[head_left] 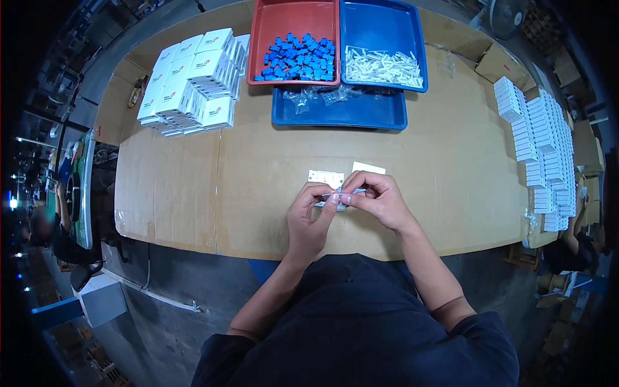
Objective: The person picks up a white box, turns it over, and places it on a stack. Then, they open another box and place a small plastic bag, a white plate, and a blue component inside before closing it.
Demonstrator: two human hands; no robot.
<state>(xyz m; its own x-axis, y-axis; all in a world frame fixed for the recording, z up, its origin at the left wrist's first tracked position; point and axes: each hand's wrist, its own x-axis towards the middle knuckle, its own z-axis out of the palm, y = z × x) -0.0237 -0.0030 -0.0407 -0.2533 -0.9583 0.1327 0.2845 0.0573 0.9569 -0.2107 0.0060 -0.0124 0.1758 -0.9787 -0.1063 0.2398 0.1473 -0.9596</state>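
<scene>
Both hands meet over the cardboard-covered table near its front edge. Thumb and fingers of my left hand (309, 216) pinch one end of a small, thin pale piece (334, 193). My right hand (382, 200) pinches its other end; the fingers hide most of it, so its kind is unclear. Just beyond my left fingers lies a flat white piece with small dark marks (325, 176). A second plain white piece (369, 168) lies behind my right fingers, partly covered by that hand.
A red tray (295, 82) holds many small blue parts, beside a blue tray (382, 39) of slim white pieces. Before them sits a lower blue tray (338, 119) with clear plastic bags. White boxes (174, 97) are stacked left, more white boxes (545, 148) right. People work at both sides.
</scene>
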